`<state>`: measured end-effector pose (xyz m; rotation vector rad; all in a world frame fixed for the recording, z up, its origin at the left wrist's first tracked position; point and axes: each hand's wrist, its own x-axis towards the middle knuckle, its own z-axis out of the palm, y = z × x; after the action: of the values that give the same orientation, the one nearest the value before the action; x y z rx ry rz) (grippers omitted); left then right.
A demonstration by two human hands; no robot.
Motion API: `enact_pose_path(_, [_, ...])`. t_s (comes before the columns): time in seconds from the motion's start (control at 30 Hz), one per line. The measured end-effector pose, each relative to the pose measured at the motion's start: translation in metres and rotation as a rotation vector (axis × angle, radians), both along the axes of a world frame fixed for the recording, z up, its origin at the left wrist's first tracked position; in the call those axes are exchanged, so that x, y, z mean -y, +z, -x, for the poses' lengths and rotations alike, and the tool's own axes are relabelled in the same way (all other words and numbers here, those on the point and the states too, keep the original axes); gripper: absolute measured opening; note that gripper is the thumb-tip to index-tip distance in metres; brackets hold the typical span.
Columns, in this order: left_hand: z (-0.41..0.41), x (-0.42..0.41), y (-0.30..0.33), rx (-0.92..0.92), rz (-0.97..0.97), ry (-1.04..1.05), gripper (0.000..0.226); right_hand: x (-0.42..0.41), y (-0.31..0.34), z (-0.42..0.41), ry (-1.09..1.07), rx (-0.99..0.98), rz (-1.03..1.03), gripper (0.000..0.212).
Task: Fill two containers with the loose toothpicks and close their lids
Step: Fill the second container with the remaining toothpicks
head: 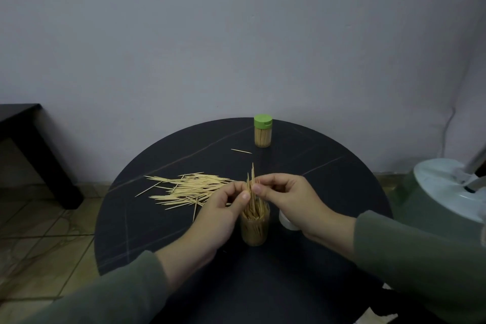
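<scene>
- Far container (263,131): full, green lid shut; done
- Near open container (255,223): part-filled; both left hand (223,216) and right hand (286,197) pinch a toothpick bundle (252,187) above it
- Loose toothpicks (189,189) remain left; a white lid (288,221), probably, waits right

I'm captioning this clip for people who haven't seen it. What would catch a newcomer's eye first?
Both hands, left hand and right hand, pinch a bundle of wooden toothpicks standing in the open clear container at the round black table's centre. A pale loose toothpick pile lies left; a green-lidded full container stands behind.
</scene>
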<state>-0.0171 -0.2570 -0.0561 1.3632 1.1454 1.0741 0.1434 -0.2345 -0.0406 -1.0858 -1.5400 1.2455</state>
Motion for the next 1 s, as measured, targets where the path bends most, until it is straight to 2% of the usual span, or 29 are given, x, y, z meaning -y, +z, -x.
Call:
enact_pose_path(0.17, [0.017,-0.004,-0.003,-0.074,-0.145,-0.081,0.005,-0.001,-0.002,-0.010,0.076,0.192,-0.121,0.014])
enact_pose_path(0.27, [0.024,-0.006,-0.005,-0.124,-0.222,-0.102,0.025,-0.004,-0.002,-0.014,0.077,0.290,-0.214,0.018])
enact_pose_path(0.33, [0.025,-0.006,-0.004,-0.188,-0.304,-0.099,0.033,-0.006,-0.002,-0.017,0.089,0.346,-0.261,0.027])
enact_pose_path(0.4, [0.028,-0.007,-0.003,-0.354,-0.465,-0.106,0.041,-0.007,0.000,-0.022,0.149,0.458,-0.295,0.045])
enact_pose_path(0.47, [0.032,-0.010,-0.003,-0.613,-0.626,-0.118,0.050,-0.008,0.005,-0.025,0.200,0.602,-0.284,0.066])
enact_pose_path(0.57, [0.040,-0.012,-0.004,-0.828,-0.703,-0.146,0.057,-0.008,0.018,-0.027,0.234,0.829,-0.278,0.087])
enact_pose_path(0.73, [0.040,-0.009,-0.005,-1.028,-0.772,-0.281,0.067,-0.006,0.025,-0.025,0.280,1.001,-0.244,0.077])
enact_pose_path(0.87, [0.040,-0.010,0.000,-0.970,-0.809,-0.232,0.060,-0.009,0.019,-0.022,0.306,1.027,-0.324,0.060])
enact_pose_path(0.93, [0.044,-0.013,0.003,-0.950,-0.824,-0.157,0.056,-0.010,0.018,-0.022,0.301,1.026,-0.315,0.059])
enact_pose_path(1.0, [0.048,-0.016,0.005,-0.993,-0.877,-0.171,0.053,-0.013,0.019,-0.022,0.307,1.057,-0.331,0.060])
